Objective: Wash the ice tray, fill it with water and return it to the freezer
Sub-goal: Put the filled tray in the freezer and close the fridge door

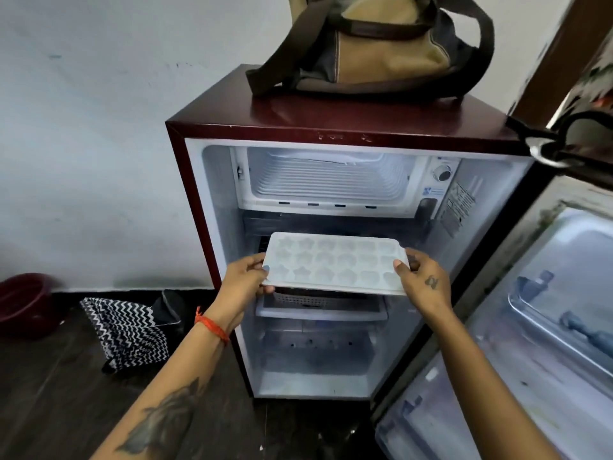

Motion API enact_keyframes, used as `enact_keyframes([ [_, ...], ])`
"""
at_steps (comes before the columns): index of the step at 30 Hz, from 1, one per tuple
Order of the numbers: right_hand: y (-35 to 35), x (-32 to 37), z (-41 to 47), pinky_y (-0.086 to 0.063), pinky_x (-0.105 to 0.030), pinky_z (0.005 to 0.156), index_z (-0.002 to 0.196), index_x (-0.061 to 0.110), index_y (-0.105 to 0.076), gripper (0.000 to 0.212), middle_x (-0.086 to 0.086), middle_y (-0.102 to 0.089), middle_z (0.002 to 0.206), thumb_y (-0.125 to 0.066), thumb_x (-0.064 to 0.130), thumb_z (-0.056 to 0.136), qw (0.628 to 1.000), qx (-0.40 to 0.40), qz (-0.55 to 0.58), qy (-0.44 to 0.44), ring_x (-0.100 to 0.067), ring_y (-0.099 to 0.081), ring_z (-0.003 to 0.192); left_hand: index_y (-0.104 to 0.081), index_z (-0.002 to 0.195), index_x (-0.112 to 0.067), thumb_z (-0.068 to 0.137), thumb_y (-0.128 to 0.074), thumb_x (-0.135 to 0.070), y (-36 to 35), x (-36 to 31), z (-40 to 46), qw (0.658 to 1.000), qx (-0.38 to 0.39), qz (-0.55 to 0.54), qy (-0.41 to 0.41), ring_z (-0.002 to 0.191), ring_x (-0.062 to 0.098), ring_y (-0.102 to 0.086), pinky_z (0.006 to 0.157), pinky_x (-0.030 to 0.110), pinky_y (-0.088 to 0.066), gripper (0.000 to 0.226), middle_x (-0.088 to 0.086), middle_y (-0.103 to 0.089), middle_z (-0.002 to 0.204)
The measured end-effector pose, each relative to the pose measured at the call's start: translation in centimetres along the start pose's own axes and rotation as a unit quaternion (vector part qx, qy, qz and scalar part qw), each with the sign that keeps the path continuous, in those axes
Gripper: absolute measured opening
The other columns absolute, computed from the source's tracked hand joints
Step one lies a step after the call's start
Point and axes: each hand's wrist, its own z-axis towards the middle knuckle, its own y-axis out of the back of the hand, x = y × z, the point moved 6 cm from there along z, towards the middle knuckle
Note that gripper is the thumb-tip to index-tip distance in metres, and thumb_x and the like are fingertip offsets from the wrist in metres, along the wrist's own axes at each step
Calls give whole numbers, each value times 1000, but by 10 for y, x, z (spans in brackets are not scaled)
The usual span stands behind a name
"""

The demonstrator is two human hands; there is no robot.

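While both hands, left hand (247,277) and right hand (423,280), grip the ice tray (335,265) ends below the freezer compartment (326,175), tilting could spill water

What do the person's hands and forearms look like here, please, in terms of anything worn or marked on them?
Both forearms are bare, with no sleeves in view. The left wrist carries an orange-red thread band, and a large dark tattoo covers the left forearm. The right hand bears a small dark tattoo on its back. No rings or watch show.

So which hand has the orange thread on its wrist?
The left hand, gripping the tray's left end. The right hand, on the other end, has a bare wrist.
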Motion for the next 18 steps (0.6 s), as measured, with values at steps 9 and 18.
enact_keyframes([
  [9,1,29,70,-41,-31,93,127,9,-59,37,-14,-64,123,-58,21,92,999,-5,-5,35,-31,-57,116,-56,123,0,84,-61,9,-13,-27,39,997,16,-71,-24,79,12,-63,58,11,-52,41,2,-68,94],
  [18,-12,56,133,-38,-30,104,127,8,-58,39,-13,-60,130,-60,24,91,999,-24,17,31,-29,-53,122,-52,123,6,70,-70,17,-17,-59,84,995,6,-44,-87,87,15,-62,70,11,-54,57,14,-64,109],
])
